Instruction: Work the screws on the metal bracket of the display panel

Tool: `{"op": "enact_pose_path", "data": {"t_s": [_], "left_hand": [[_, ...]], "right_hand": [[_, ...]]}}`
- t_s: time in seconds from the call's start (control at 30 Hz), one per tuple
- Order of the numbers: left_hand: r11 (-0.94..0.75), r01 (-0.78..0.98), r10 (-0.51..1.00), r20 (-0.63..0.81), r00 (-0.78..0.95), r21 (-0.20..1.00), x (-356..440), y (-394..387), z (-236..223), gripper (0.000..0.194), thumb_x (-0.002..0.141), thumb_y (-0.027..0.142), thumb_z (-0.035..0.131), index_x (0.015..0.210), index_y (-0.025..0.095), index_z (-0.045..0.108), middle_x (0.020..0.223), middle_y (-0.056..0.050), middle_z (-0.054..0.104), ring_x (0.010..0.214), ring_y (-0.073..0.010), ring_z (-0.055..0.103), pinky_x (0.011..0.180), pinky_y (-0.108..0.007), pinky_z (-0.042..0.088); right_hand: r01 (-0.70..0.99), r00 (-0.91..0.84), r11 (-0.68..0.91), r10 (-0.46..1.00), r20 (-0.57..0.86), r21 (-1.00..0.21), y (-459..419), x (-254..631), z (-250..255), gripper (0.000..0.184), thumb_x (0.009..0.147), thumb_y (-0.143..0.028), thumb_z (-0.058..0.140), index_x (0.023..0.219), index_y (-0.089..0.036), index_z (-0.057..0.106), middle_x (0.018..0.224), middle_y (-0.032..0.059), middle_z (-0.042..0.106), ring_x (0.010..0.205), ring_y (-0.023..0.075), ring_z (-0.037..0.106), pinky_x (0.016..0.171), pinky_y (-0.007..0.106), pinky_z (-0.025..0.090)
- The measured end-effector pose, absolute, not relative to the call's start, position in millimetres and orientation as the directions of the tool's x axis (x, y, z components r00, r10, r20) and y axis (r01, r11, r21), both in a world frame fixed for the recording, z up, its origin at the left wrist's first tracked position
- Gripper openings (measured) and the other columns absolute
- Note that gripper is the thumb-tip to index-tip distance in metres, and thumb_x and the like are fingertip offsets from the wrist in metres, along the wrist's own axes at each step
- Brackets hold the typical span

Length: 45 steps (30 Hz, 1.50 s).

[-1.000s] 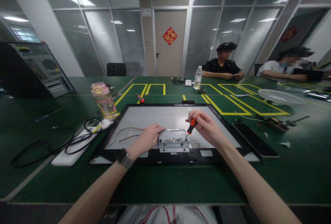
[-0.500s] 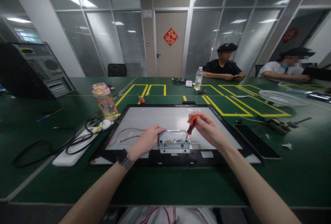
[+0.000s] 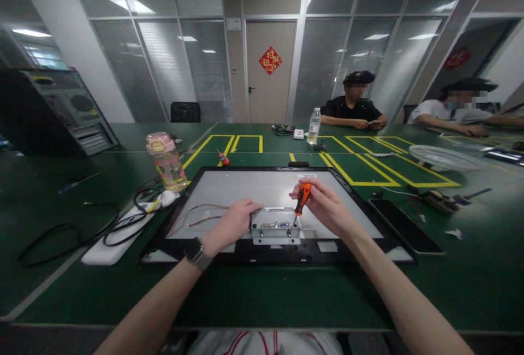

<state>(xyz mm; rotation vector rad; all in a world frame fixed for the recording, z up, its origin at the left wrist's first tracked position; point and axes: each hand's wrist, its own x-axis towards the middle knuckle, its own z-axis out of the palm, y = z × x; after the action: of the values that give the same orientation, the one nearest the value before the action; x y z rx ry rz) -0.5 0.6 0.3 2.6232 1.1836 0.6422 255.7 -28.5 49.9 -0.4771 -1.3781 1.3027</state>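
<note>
A flat monitor panel with a black frame lies on the green table. On its near half sits a metal bracket with video ports along its front face. My left hand is closed on the bracket's left edge, its fingertips partly hidden. In my right hand is an orange and black screwdriver, gripped by the handle and tilted. The screwdriver's tip reaches down to the right part of the port face, beside the blue port. Thin cables run over the panel left of the bracket.
On the left are a pink-lidded bottle, a white power strip with black cables and a computer case. A phone lies to the right. Farther back stand a clear bottle and a white fan grille. Two people sit opposite.
The fingers of my right hand have shifted around the screwdriver handle, which has turned slightly. Its tip stays at the bracket. My left hand has kept its place.
</note>
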Motion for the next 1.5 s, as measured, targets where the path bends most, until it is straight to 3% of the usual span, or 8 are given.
{"op": "enact_pose_path", "data": {"t_s": [0.17,0.37,0.57,0.77,1.03,1.2,1.5], "left_hand": [[-0.662,0.665,0.750,0.309,0.585,0.347,-0.1,0.1,0.7,0.050,0.080,-0.003,0.036,0.117,0.018,0.062,0.102,-0.007,0.062,0.100,-0.0190,0.057,0.093,-0.032,0.046],[-0.664,0.668,0.748,0.303,0.590,0.336,-0.6,-0.9,1.8,0.050,0.080,-0.003,0.035,0.118,0.017,0.062,0.103,-0.007,0.061,0.099,-0.0193,0.057,0.092,-0.031,0.047],[-0.666,0.668,0.746,0.307,0.592,0.331,-0.8,-0.4,0.7,0.051,0.080,-0.003,0.035,0.119,0.016,0.062,0.101,-0.007,0.060,0.098,-0.0197,0.057,0.091,-0.031,0.047],[-0.667,0.667,0.745,0.315,0.588,0.332,-1.1,-1.1,0.8,0.050,0.081,-0.002,0.035,0.119,0.017,0.062,0.101,-0.007,0.060,0.099,-0.0193,0.057,0.092,-0.030,0.046],[-0.673,0.665,0.739,0.323,0.591,0.324,-0.6,-1.5,2.0,0.049,0.081,-0.002,0.035,0.118,0.017,0.062,0.103,-0.007,0.061,0.099,-0.0193,0.057,0.091,-0.031,0.047],[-0.663,0.673,0.748,0.316,0.583,0.328,-0.9,-2.2,2.0,0.049,0.082,-0.002,0.036,0.118,0.019,0.062,0.102,-0.006,0.061,0.098,-0.0191,0.058,0.091,-0.031,0.048],[-0.659,0.675,0.752,0.306,0.584,0.333,-0.7,-3.5,4.2,0.048,0.083,-0.001,0.036,0.119,0.019,0.061,0.102,-0.006,0.061,0.099,-0.0190,0.057,0.091,-0.030,0.047]], "right_hand": [[-0.396,-0.240,0.353,0.851,0.466,-0.848,-26.4,256.6,48.9,0.013,0.081,-0.039,0.072,0.085,-0.028,0.072,0.094,0.0002,0.063,0.089,0.0160,0.061,0.098,0.038,0.045],[-0.370,-0.266,0.345,0.851,0.454,-0.863,-26.2,259.0,49.9,0.017,0.085,-0.040,0.066,0.098,-0.029,0.071,0.088,0.0025,0.066,0.087,0.0183,0.062,0.091,0.039,0.048],[-0.380,-0.249,0.351,0.852,0.461,-0.856,-25.0,258.4,48.5,0.013,0.079,-0.040,0.073,0.085,-0.028,0.073,0.093,0.0003,0.063,0.087,0.0161,0.061,0.098,0.040,0.046],[-0.344,-0.268,0.334,0.861,0.433,-0.878,-25.8,259.5,48.8,0.022,0.085,-0.042,0.066,0.102,-0.029,0.071,0.090,0.0029,0.069,0.089,0.0190,0.064,0.089,0.040,0.048],[-0.327,-0.222,0.372,0.863,0.454,-0.868,-26.1,258.7,48.8,0.016,0.080,-0.042,0.071,0.088,-0.028,0.072,0.093,0.0008,0.066,0.086,0.0171,0.064,0.094,0.039,0.047],[-0.336,-0.265,0.332,0.865,0.427,-0.882,-27.5,259.4,50.2,0.021,0.084,-0.041,0.067,0.100,-0.029,0.071,0.090,0.0031,0.070,0.089,0.0198,0.064,0.086,0.039,0.049],[-0.388,-0.257,0.298,0.874,0.413,-0.872,-29.7,256.7,53.3,0.020,0.084,-0.041,0.068,0.096,-0.026,0.072,0.097,0.0044,0.072,0.093,0.0207,0.066,0.092,0.041,0.048]]}}
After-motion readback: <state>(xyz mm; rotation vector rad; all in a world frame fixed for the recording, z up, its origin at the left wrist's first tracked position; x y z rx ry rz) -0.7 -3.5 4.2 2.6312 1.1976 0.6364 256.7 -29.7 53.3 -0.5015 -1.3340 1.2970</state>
